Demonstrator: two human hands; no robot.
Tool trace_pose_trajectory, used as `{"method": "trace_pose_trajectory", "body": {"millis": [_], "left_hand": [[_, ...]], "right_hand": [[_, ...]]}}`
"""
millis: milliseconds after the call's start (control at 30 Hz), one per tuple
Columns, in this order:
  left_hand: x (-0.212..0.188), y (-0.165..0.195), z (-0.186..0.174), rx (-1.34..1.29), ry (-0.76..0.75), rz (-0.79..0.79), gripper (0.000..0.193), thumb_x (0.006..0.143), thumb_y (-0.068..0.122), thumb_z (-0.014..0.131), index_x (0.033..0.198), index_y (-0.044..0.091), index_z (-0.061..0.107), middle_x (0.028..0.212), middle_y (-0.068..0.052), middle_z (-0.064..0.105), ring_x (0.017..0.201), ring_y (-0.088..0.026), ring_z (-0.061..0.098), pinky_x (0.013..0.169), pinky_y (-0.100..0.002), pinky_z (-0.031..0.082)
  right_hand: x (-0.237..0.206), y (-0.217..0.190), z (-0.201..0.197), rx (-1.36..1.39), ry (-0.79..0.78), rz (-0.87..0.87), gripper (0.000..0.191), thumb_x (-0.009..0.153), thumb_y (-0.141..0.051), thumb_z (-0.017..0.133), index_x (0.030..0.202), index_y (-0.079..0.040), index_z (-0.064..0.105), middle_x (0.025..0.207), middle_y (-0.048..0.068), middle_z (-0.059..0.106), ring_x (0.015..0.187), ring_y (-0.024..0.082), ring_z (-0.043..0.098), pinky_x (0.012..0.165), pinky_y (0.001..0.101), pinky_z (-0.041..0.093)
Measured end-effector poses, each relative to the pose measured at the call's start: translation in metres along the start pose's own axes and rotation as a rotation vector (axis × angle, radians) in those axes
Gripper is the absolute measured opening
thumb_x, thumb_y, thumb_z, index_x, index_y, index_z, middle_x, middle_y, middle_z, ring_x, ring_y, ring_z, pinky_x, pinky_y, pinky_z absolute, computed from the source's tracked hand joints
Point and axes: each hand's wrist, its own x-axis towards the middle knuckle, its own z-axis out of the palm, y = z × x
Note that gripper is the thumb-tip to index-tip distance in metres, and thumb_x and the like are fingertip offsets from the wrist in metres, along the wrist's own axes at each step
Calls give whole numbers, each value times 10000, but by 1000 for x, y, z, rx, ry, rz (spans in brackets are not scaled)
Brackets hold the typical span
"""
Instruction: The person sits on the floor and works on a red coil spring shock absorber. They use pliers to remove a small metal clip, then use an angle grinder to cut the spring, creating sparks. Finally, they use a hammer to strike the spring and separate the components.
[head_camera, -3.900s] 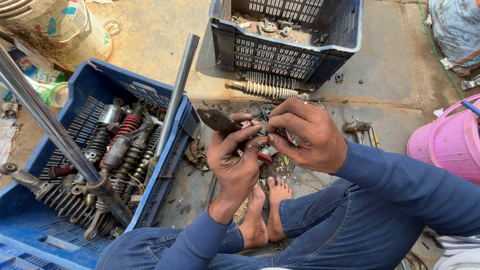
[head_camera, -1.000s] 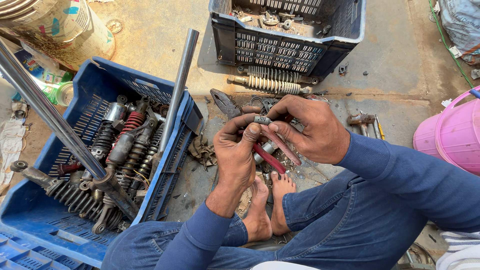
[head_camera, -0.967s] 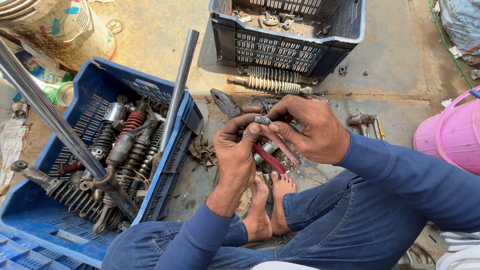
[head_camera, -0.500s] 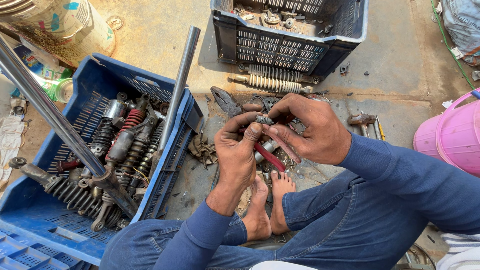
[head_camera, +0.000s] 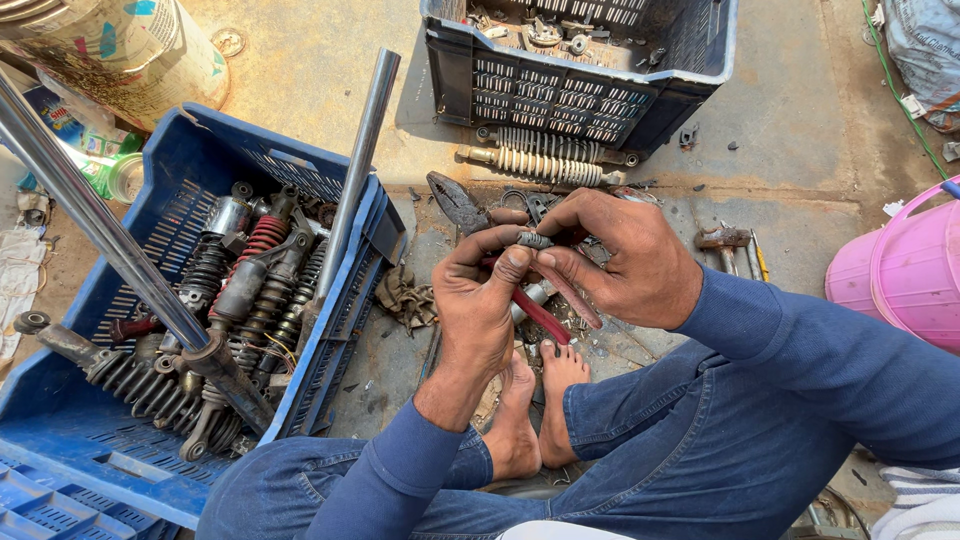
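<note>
So from where I'm watching, both hands are up close together over the bare feet (head_camera: 535, 410). My left hand (head_camera: 480, 305) is curled around a pair of red-handled pliers (head_camera: 540, 315), whose dark nose sticks up and away past the fingers, and its thumb and forefinger also pinch a small grey metal part (head_camera: 534, 240). My right hand (head_camera: 625, 260) meets it from the other side, fingertips closed narrowly on that same part, so the piece sits squeezed right between the two hands. Can't really tell what the part is, too small and half hidden by fingers, maybe a bushing or ring.

Just beyond the hands a cream-coloured coil spring (head_camera: 540, 165) lies on the concrete floor (head_camera: 800, 130) against a dark blue crate (head_camera: 580, 85) of bits. Left of the left hand is a brighter blue crate (head_camera: 190, 180) full of shock absorbers (head_camera: 240, 290), with a long steel tube (head_camera: 355, 185) leaning across its rim. Off to the right of the right hand there's a pink bucket (head_camera: 900, 280).
</note>
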Motion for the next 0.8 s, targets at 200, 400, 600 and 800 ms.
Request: {"method": "trace_pose_trajectory", "body": {"millis": [200, 400, 600, 800], "left_hand": [[0, -1, 1, 7, -2, 23, 229, 940, 73, 753, 1116, -63, 698, 1267, -111, 668, 989, -182, 727, 859, -318, 650], [0, -2, 1, -9, -7, 21, 257, 953, 83, 756, 1160, -61, 704, 1248, -133, 679, 995, -185, 726, 877, -313, 646], [0, -1, 3, 6, 6, 14, 244, 958, 83, 747, 1154, -56, 707, 1251, -118, 667, 966, -176, 718, 841, -304, 640], [1, 1, 4, 44, 9, 25, 247, 953, 93, 745, 1148, -52, 706, 1251, -119, 666, 994, -168, 723, 869, -304, 648]], "right_hand": [[-1, 2, -1, -14, 4, -11, 219, 928, -123, 754, 1071, 11, 656, 944, 131, 713, 849, 231, 753, 723, 348, 605], [-3, 6, 0, -28, -12, 2, 199, 953, -128, 715, 1083, 14, 668, 927, 135, 713, 826, 235, 742, 713, 360, 596], [-3, 10, -1, -10, -15, 56, 196, 996, -163, 660, 1072, 17, 681, 865, 139, 715, 743, 225, 729, 663, 360, 576], [-4, 11, 0, 2, -32, 108, 221, 1016, -185, 623, 1061, 21, 689, 826, 150, 711, 687, 221, 720, 618, 357, 566]]}}
